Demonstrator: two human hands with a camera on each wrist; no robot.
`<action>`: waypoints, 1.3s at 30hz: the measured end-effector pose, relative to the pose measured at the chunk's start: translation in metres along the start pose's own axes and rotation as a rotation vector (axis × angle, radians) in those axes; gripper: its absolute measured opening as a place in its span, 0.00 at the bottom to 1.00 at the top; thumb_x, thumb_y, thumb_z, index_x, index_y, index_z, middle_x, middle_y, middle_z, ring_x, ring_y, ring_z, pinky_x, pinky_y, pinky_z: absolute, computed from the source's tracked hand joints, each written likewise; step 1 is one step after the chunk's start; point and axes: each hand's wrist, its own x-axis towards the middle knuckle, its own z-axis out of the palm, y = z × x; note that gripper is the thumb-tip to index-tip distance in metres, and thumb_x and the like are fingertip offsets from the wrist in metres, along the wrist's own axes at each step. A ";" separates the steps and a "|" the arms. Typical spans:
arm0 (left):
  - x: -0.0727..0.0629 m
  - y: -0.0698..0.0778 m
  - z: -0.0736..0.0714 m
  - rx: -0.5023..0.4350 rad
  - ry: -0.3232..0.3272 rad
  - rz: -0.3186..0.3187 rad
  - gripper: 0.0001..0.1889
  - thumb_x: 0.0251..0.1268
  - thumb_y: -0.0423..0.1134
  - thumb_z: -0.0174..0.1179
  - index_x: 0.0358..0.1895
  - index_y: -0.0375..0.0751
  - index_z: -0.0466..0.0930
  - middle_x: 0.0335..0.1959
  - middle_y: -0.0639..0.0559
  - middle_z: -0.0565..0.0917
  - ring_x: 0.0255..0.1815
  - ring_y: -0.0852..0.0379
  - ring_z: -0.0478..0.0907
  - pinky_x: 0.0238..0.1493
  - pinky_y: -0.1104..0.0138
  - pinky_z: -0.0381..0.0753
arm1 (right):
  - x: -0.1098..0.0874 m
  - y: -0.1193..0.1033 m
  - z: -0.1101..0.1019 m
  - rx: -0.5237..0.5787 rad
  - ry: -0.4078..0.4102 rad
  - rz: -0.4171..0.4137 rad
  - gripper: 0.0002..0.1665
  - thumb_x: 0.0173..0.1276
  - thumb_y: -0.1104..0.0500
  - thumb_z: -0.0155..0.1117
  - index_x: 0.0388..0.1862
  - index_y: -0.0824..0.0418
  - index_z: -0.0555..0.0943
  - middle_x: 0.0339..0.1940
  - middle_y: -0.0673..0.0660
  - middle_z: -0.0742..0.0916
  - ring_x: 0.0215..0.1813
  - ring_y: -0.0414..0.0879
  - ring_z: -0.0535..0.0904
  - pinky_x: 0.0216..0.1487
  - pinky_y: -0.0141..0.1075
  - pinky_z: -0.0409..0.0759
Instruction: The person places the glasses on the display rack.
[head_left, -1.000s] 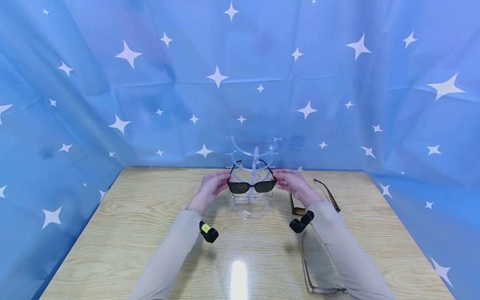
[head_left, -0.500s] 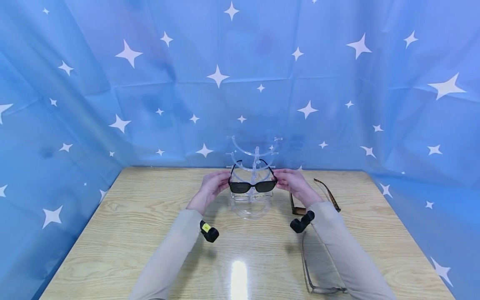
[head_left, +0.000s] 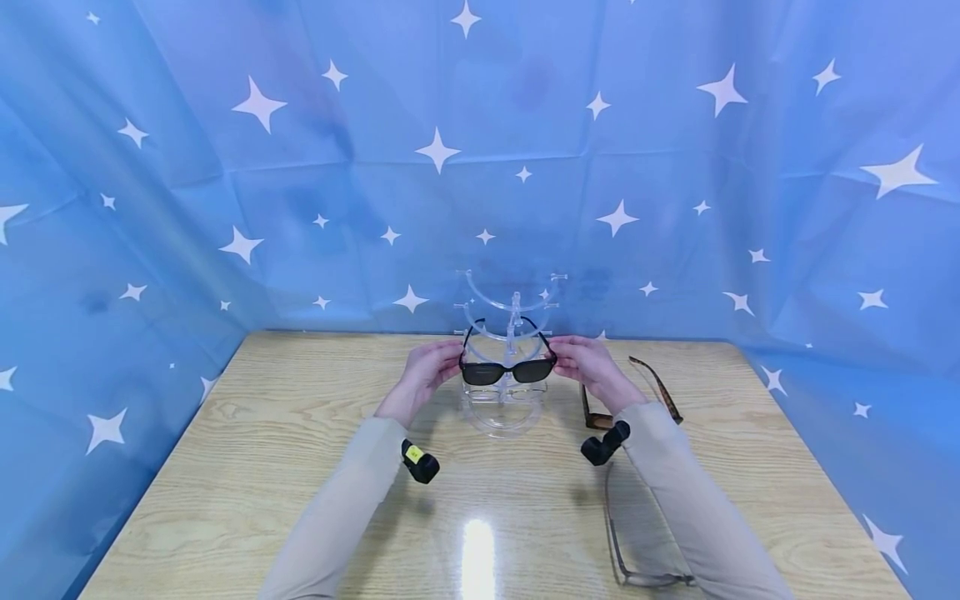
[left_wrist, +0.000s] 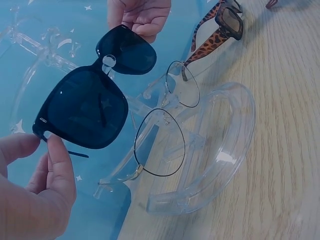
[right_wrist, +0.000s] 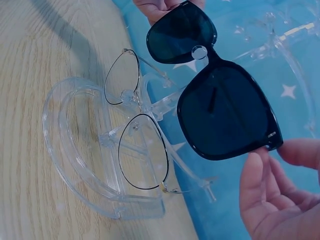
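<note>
Black sunglasses (head_left: 483,373) with dark lenses sit at a middle tier of a clear plastic eyewear display stand (head_left: 504,429), lenses facing me. My left hand (head_left: 426,373) pinches their left hinge corner between thumb and fingers. On the other side my right hand (head_left: 588,367) pinches the right hinge corner the same way. In both wrist views a clear knob of the stand shows at the bridge of the sunglasses. Below them, thin wire-rimmed eyeglasses (left_wrist: 161,142) rest on the lowest tier, just above the curved base (right_wrist: 55,130).
Tortoiseshell glasses (head_left: 660,390) lie on the wooden table (head_left: 262,467) right of the stand, partly behind my right arm. Nearer me, grey-framed glasses (head_left: 637,579) lie under the right forearm. Bare upper tiers (head_left: 510,308) of the stand rise before a blue starry curtain (head_left: 360,183).
The head view has shifted very slightly. Both hands keep their pinch on the sunglasses, which stay at the same tier of the stand.
</note>
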 end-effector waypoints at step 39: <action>-0.044 -0.044 -0.038 0.146 -0.136 0.008 0.18 0.63 0.27 0.55 0.54 0.19 0.70 0.36 0.42 0.82 0.29 0.62 0.79 0.35 0.74 0.81 | -0.071 0.038 -0.022 -0.081 -0.124 -0.008 0.20 0.70 0.63 0.56 0.55 0.74 0.68 0.37 0.53 0.83 0.38 0.40 0.80 0.45 0.31 0.81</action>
